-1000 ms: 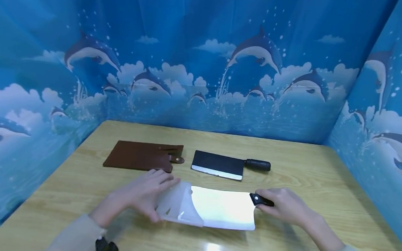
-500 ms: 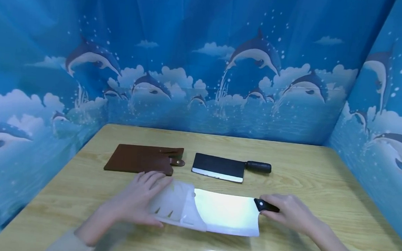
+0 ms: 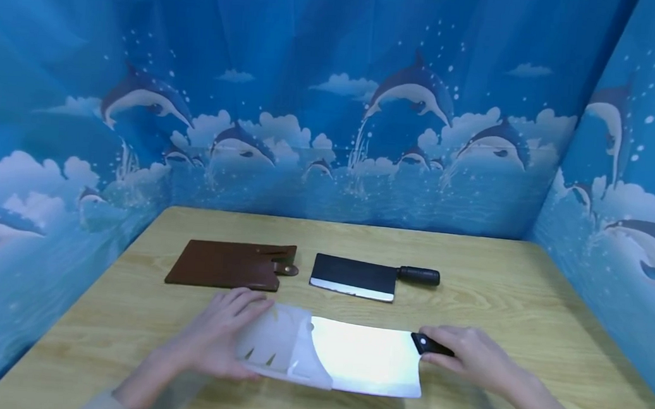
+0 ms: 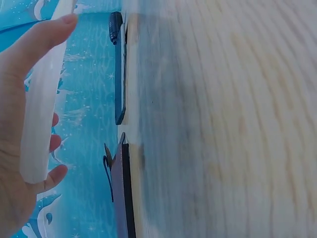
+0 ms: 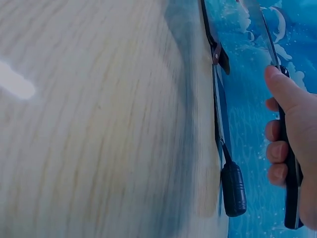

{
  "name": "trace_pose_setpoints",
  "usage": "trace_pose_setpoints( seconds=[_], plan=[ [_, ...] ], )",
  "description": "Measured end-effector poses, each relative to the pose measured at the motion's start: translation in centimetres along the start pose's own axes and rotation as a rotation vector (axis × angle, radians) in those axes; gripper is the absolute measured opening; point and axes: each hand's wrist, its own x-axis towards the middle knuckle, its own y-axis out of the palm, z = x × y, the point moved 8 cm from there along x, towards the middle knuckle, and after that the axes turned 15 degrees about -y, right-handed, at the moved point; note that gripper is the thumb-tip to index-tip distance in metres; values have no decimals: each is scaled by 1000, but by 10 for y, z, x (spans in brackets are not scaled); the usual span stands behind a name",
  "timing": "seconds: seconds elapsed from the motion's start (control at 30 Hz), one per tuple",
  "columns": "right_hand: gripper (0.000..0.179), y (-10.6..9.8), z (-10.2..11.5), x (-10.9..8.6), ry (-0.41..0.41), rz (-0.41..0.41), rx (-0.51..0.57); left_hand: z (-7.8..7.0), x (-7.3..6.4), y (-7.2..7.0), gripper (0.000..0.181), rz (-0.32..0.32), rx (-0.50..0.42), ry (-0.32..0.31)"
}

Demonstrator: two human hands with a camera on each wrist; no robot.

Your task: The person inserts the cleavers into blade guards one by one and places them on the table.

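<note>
My right hand grips the black handle of a cleaver whose bright wide blade points left. The blade's far end is covered by a translucent white blade sheath. My left hand holds that sheath at its closed end, thumb on the near side and fingers over the far side. In the left wrist view the sheath lies edge-on between thumb and fingers, raised above the table. The right wrist view shows my fingers curled round the handle, with the thumb along its top near the blade.
Behind my hands, a brown leather sheath with a snap strap lies flat at the left. Beside it rests a second, dark-bladed cleaver, its black handle to the right. A dolphin-print curtain encloses the wooden table.
Both hands, with the cleaver and white sheath, have come slightly nearer the front of the view. A little more of the blade shows outside the sheath than one second ago.
</note>
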Motion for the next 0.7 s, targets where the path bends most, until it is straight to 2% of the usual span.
trace_pose_setpoints(
  seconds=[0.17,0.33,0.57,0.7],
  plan=[
    [31,-3,3,0,26,13,-2,0,1,-1,103,-26,-35,25],
    [31,-2,7,0,21,19,-25,2,3,1,104,-4,-35,17],
    [31,2,14,3,15,22,1,5,-4,1,102,-23,-48,37],
    [30,3,16,3,33,51,21,6,-7,2,101,-31,-60,40]
  ],
)
